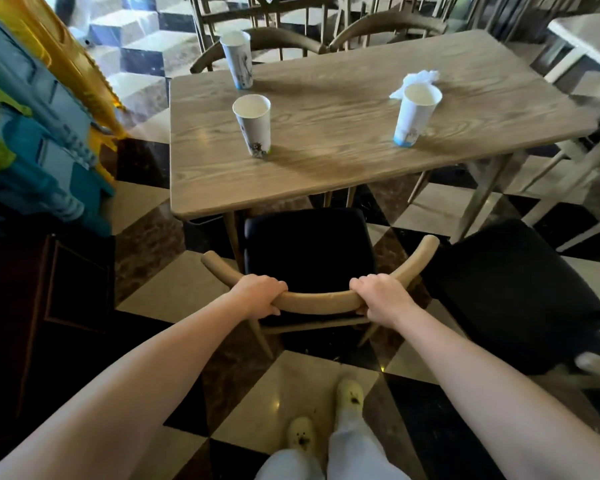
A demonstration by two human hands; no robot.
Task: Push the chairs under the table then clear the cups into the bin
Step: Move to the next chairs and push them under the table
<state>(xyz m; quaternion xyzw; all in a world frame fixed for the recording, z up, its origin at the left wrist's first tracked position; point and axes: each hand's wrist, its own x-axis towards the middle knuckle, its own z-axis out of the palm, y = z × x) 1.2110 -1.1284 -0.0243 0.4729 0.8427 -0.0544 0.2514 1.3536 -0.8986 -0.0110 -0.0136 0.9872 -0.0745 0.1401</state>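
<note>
The floor [160, 296] under you is glossy stone in cream, brown and black triangles. On it stands the rectangular surface [326, 157], pale wood with strong swirling grain and rounded corners, on slim angled legs. Just beside its near edge sits the chair you hold [309, 251]: a square black padded seat whose front edge is right at the surface's near edge, most of it not yet under, and a curved, smooth, round-section wooden backrest bowed toward you. A second chair [510, 292] with the same black cushion stands to its right, clear of the surface. Two more curved wooden backs show at the far side.

Your left hand [257, 296] is wrapped around the backrest left of centre, fingers curled over the top. Your right hand [381, 299] grips it right of centre the same way.

Three tall tapered paper cups stand upright and open-topped: one [238, 60] at the far left corner, one [253, 124] nearer you on the left, and one [414, 114] on the right. A crumpled white napkin [420, 79] lies just behind the right cup.
</note>
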